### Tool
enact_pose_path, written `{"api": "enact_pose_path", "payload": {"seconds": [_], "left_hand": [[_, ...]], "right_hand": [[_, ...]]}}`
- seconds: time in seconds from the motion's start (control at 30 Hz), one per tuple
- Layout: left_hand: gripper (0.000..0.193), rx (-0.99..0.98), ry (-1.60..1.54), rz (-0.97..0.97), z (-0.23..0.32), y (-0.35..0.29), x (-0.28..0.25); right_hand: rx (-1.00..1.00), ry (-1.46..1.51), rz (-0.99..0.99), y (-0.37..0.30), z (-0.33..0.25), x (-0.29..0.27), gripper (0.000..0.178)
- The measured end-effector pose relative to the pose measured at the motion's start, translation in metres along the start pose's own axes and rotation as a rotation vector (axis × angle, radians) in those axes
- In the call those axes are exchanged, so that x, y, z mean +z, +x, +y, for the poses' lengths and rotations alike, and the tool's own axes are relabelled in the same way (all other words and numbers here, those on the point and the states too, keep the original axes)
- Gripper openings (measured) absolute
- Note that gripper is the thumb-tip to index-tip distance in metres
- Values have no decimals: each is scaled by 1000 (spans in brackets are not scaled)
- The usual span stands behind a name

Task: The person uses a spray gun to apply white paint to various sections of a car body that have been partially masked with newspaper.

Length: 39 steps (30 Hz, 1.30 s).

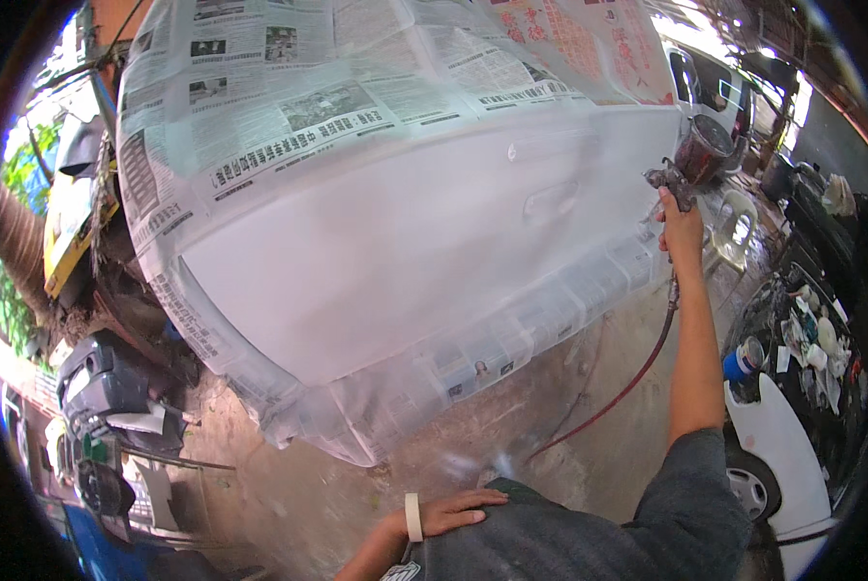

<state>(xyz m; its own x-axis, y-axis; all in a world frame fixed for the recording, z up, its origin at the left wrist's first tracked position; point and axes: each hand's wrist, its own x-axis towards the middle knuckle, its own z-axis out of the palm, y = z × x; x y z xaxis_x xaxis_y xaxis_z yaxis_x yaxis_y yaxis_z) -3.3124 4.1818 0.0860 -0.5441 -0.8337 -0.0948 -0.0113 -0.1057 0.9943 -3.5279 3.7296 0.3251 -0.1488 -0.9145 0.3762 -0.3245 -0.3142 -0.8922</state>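
My right hand [683, 232] is closed around the handle of a spray gun [674, 180], arm stretched out toward the right end of a white vehicle door panel [395, 232]. A dark, paint-stained cup [705, 145] sits on the gun, and a red hose [637, 378] hangs down from its handle. The gun is held off the panel, which has a recessed door handle [550, 198]. Newspaper masking [356, 107] surrounds the panel above, below and at the left. My left hand [453, 513] lies flat against my dark shirt, holding nothing. A cream ring like a tape roll [413, 517] circles that wrist.
At the right are a white plastic chair [734, 228], a dark surface littered with scraps, a blue can [744, 360] and a white car fender [777, 450]. Dark bumper-like parts [114, 382] stand at the left. A white vehicle [710, 82] is behind. The hose trails over concrete floor.
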Motion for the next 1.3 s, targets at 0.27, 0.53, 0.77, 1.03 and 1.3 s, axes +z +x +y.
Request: {"api": "enact_pose_path", "payload": {"seconds": [0.27,0.53,0.77,1.03,1.3], "left_hand": [[64,-186,216,-181,-4,-40,-35],[53,-140,61,-153,-21,-138,-50],[37,312,-773,173,0,-154,-58],[39,192,-628,163,-55,-219,-77],[36,208,-773,65,-24,-130,-87]], "right_hand": [[37,30,-90,-103,-32,36,45],[108,276,-390,-351,-129,76,26],[258,324,-622,-511,-157,124,34],[61,292,-706,-577,-157,168,37],[112,135,-427,-517,-110,166,31]]}}
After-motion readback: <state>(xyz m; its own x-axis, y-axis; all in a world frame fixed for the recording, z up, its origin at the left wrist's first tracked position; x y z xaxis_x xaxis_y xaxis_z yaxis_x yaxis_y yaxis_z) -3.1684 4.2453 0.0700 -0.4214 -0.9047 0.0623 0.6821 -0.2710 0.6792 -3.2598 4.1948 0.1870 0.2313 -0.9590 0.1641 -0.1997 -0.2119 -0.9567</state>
